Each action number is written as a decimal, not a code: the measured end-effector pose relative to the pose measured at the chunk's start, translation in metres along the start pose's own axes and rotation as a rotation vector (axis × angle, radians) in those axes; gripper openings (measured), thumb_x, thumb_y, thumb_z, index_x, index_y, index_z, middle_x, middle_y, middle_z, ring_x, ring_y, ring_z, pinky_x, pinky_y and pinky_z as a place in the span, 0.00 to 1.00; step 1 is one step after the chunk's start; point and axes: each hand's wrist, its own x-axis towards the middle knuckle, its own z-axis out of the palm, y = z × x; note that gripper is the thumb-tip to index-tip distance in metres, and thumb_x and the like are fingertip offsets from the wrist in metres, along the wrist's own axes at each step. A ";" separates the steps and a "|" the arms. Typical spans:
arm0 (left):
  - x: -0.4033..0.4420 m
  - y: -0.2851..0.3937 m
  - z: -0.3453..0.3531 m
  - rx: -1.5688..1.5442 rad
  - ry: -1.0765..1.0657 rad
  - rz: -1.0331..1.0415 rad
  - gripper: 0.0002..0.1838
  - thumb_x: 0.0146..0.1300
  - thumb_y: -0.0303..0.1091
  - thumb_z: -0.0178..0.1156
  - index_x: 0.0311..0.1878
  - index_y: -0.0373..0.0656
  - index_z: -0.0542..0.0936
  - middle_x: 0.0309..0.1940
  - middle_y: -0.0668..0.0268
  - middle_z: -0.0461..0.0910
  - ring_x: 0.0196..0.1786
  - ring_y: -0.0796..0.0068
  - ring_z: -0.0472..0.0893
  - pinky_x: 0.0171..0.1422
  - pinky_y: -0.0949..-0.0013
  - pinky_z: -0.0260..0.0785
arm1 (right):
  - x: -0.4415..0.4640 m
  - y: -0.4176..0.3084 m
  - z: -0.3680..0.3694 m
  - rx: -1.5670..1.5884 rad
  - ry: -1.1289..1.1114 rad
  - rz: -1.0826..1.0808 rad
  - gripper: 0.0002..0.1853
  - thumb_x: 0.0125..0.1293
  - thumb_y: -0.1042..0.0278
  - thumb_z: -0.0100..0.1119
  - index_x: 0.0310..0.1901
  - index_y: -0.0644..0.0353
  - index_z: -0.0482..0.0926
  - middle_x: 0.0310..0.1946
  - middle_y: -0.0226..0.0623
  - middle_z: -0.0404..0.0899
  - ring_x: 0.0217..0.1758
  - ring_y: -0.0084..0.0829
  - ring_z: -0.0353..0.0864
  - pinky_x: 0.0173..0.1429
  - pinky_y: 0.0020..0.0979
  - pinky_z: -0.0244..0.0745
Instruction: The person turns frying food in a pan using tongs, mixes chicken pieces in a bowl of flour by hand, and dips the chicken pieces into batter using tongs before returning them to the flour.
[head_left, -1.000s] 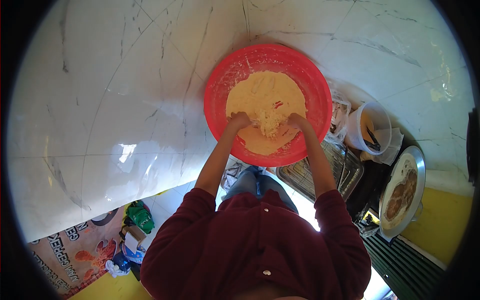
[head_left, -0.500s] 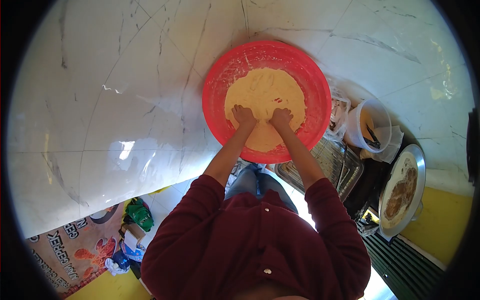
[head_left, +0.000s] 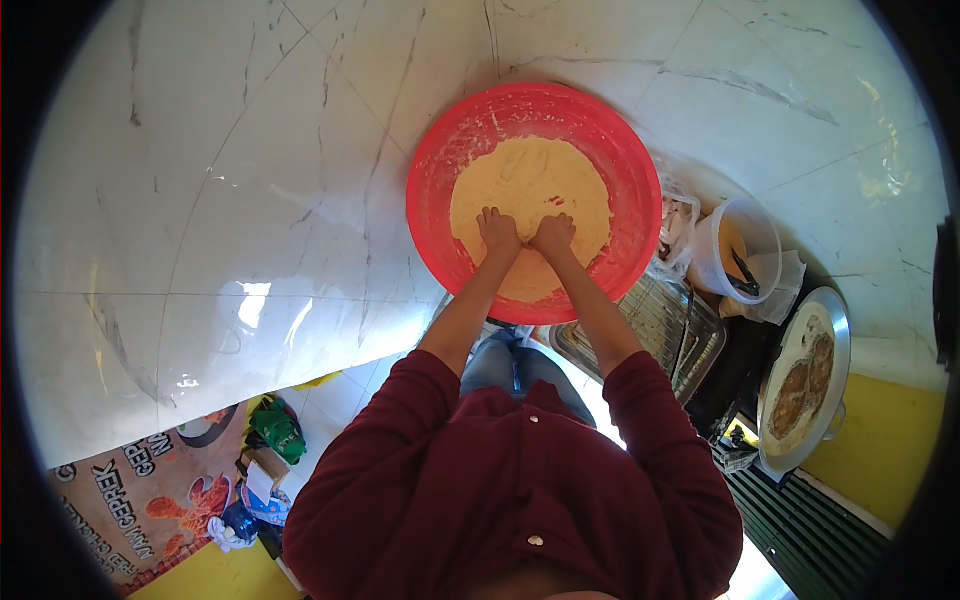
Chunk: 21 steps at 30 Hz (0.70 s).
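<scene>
A large red basin (head_left: 432, 215) holds a broad bed of pale yellow flour (head_left: 545, 180). Both my hands are in it, close together near the middle. My left hand (head_left: 499, 231) lies palm down on the flour, its short-looking fingers a little apart and pointing away from me. Beside it, my right hand (head_left: 553, 234) also rests palm down with fingers apart. The thumbs point towards each other, almost touching. Whatever lies beneath the palms is hidden. A small reddish mark (head_left: 557, 201) shows on the flour just beyond my right hand.
Right of the basin are a clear plastic bag (head_left: 680, 215), a tub (head_left: 708, 250) with black-handled tongs (head_left: 742, 275), and a wire rack on a tray (head_left: 650, 315). Farther right sits a wide metal pan (head_left: 775, 440) with brown contents. Marbled tile wall (head_left: 280, 200) curves around the left.
My hands have drawn closer together, the left shifting right and the right slightly left. The brown contents of the pan look different in shape.
</scene>
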 end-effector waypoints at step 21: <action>0.014 -0.018 -0.012 0.231 0.001 -0.034 0.18 0.42 0.46 0.65 0.38 0.50 0.81 0.46 0.67 0.71 0.53 0.70 0.62 0.53 0.67 0.50 | 0.003 0.010 -0.015 -0.167 0.115 -0.008 0.27 0.37 0.52 0.68 0.40 0.56 0.78 0.48 0.42 0.68 0.56 0.37 0.62 0.56 0.39 0.56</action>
